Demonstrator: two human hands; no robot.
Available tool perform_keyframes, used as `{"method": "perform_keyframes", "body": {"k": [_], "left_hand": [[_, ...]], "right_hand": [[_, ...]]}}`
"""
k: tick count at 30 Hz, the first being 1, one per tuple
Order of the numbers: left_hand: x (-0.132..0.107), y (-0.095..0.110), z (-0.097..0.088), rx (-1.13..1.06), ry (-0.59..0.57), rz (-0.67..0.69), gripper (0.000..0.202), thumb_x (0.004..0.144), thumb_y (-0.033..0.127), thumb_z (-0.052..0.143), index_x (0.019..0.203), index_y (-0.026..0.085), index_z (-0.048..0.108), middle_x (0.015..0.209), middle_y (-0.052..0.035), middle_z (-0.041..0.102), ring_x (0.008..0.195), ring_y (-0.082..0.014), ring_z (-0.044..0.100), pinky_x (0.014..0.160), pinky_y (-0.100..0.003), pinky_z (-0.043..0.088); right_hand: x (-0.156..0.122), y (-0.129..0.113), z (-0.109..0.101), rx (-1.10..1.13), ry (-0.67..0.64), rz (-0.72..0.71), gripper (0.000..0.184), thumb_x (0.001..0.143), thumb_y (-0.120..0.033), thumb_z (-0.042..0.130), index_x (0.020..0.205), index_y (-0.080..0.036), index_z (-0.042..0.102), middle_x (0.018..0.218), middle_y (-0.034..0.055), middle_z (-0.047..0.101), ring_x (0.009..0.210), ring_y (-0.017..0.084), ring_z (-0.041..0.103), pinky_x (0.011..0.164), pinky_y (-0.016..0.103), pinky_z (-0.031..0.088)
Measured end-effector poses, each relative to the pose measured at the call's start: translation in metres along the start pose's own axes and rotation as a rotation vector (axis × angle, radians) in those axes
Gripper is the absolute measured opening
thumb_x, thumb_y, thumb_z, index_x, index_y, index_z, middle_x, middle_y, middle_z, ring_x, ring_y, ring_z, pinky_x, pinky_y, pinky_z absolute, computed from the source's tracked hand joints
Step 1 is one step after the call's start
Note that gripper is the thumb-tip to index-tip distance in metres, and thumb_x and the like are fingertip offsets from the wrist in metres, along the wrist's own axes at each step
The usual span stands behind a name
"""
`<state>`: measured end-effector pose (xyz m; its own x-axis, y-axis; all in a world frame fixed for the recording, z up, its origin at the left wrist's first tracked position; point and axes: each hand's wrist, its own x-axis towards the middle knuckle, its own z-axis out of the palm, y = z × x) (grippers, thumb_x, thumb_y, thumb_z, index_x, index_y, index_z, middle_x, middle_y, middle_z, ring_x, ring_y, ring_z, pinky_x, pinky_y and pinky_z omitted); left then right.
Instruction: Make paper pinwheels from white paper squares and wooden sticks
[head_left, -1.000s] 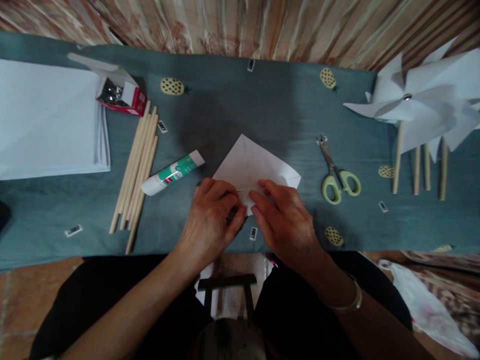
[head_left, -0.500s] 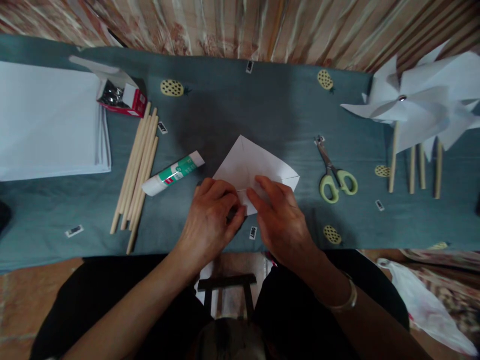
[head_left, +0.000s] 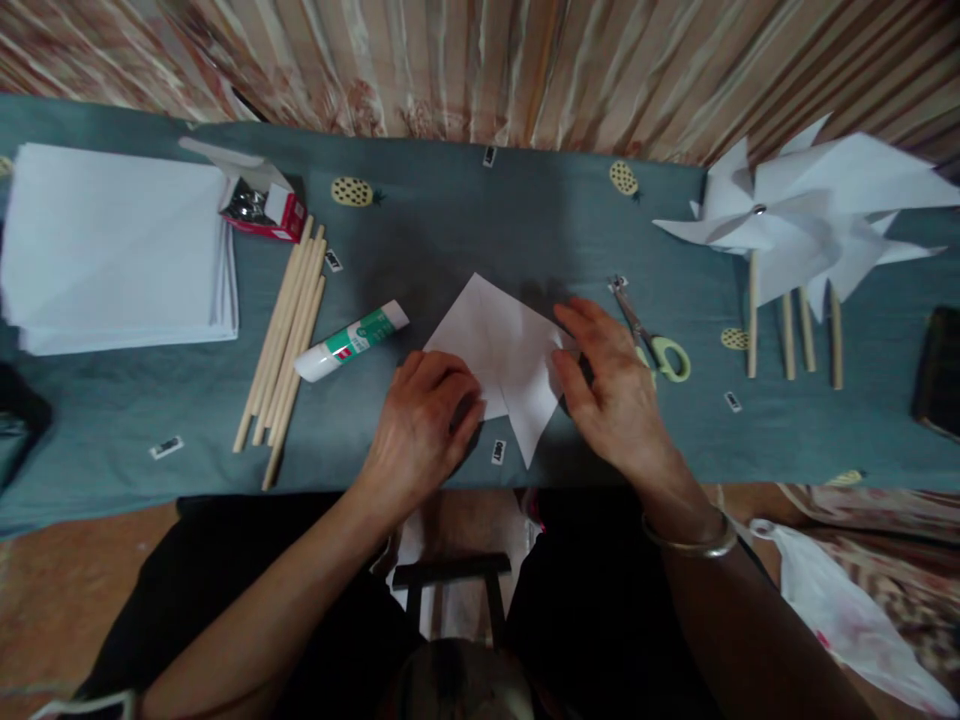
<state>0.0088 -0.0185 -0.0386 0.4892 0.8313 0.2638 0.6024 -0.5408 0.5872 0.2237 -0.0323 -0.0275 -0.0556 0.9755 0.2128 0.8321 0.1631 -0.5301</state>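
A folded white paper sheet (head_left: 501,350) lies on the teal cloth-covered table (head_left: 465,220), near its front edge. My left hand (head_left: 426,425) rests on the sheet's lower left part with curled fingers pressing it down. My right hand (head_left: 611,385) sits at the sheet's right corner, fingers spread and touching the edge. Part of the right hand covers the handles of the green scissors (head_left: 654,340). A glue stick (head_left: 351,340) lies just left of the paper.
A bundle of wooden sticks (head_left: 289,330) and a stack of white paper (head_left: 120,245) lie left, with a small red box (head_left: 262,208). White paper pinwheels on sticks (head_left: 795,230) lie at the right. A dark object (head_left: 937,370) sits at the far right edge.
My right hand has slid right from the paper's middle to its right corner. The sheet's lower flap now shows as a downward point. The camera view shifted slightly right.
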Motion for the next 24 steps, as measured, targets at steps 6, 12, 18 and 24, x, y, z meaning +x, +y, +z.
{"method": "perform_keyframes", "body": {"k": [6,12,18,24], "left_hand": [[-0.006,0.005,0.001,-0.004,-0.008,0.083,0.018,0.092,0.014,0.053,0.097,0.015,0.070,0.098,-0.0088,0.067,0.092,-0.0233,0.057,0.079,-0.040,0.050],[-0.015,0.009,-0.005,0.035,-0.040,0.093,0.017,0.092,0.022,0.058,0.100,0.015,0.072,0.102,-0.0096,0.069,0.095,-0.0254,0.057,0.081,-0.044,0.050],[-0.027,0.002,-0.016,0.093,0.009,0.117,0.014,0.091,0.021,0.061,0.102,0.019,0.070,0.105,-0.0086,0.070,0.099,-0.0263,0.058,0.081,-0.045,0.050],[-0.035,0.003,-0.030,0.094,-0.002,0.127,0.018,0.091,0.019,0.060,0.107,0.020,0.068,0.114,-0.0090,0.068,0.108,-0.0274,0.057,0.089,-0.048,0.050]], "right_hand": [[-0.001,0.002,0.002,-0.062,-0.074,-0.069,0.041,0.098,-0.024,0.042,0.136,-0.023,0.055,0.139,0.0098,0.057,0.133,0.028,0.050,0.113,0.050,0.040],[-0.013,-0.005,-0.010,-0.029,-0.068,-0.085,0.034,0.097,-0.022,0.043,0.123,-0.016,0.064,0.124,0.0133,0.067,0.117,0.027,0.062,0.104,0.049,0.048],[-0.039,-0.018,-0.015,0.075,-0.125,-0.088,0.026,0.095,-0.018,0.049,0.111,-0.015,0.069,0.112,0.0116,0.073,0.106,0.023,0.069,0.096,0.040,0.055],[-0.052,-0.028,-0.016,0.033,-0.140,-0.174,0.023,0.095,-0.018,0.052,0.110,-0.018,0.070,0.110,0.0095,0.073,0.100,0.023,0.069,0.092,0.042,0.057]]}}
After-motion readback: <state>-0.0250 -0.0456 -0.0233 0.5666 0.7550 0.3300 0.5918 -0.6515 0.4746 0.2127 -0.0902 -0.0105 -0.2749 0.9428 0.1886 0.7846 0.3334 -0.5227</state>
